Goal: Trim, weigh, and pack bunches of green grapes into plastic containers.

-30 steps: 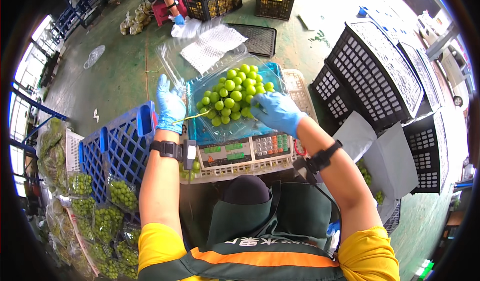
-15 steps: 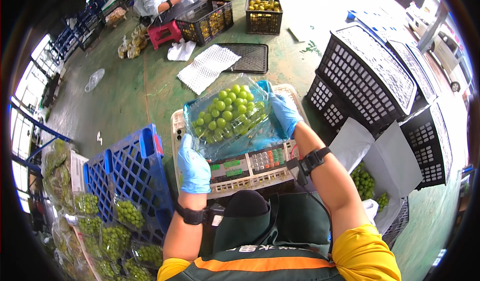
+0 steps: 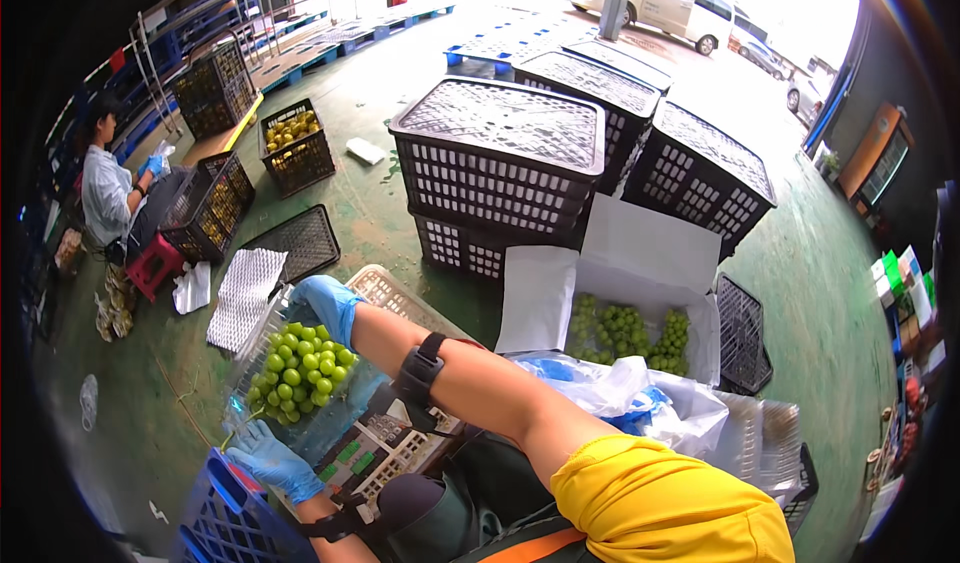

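A bunch of green grapes (image 3: 298, 375) lies in a clear plastic box (image 3: 248, 351) above the weighing scale (image 3: 372, 445). My left hand (image 3: 272, 461), in a blue glove, grips the box's near left edge. A thin green stem shows by its fingertips. At the far right edge my gloved right hand (image 3: 330, 305) is closed on the box, some of its fingers hidden. The scale has a keypad and a pale slatted base, partly covered by my right forearm.
Right of me stands an open white carton (image 3: 640, 253) with grapes, beside crumpled plastic bags (image 3: 640, 398) and clear trays (image 3: 765, 443). Stacked black crates (image 3: 500, 178) rise ahead. A blue crate (image 3: 235, 518) is near left. A co-worker (image 3: 108, 195) sits far left by fruit crates.
The view has swung to the right, bringing the white carton and stacked crates nearer the middle. Both hands stay at the box, the right one further over its far edge.
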Available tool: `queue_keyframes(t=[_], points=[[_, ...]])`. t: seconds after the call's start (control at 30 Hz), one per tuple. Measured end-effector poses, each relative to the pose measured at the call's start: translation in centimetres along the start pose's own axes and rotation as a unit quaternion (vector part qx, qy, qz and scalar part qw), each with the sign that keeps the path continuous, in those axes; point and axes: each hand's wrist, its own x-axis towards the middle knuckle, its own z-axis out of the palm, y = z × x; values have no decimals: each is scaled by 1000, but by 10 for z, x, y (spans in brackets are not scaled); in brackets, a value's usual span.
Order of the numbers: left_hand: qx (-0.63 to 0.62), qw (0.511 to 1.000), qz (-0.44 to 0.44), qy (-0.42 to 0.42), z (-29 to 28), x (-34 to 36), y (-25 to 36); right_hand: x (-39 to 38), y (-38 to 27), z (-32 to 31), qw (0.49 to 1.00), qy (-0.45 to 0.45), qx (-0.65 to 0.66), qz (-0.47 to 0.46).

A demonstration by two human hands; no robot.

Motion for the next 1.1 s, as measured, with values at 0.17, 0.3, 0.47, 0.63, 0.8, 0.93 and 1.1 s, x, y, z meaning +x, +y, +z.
queue_keyframes(t=[0.17,0.3,0.47,0.63,0.8,0.93,1.1], points=[[209,969,26,-129,5,-16,-15,-14,-13,-14,997,14,79,13],[300,954,19,-11,2,-10,-11,-13,-19,-13,956,-45,276,88],[589,709,327,-206,-16,6,-4,-2,-23,-21,930,-58,359,51],[624,635,323,-322,-25,-1,13,-9,-34,-18,945,24,323,46],[644,650,211,-344,-13,15,3,-24,-9,6,972,9,230,52],[439,877,142,-133,-32,51,-12,-51,22,-29,997,64,-37,31],[386,917,-36,-99,-17,15,7,-45,75,-73,825,187,-497,-195]])
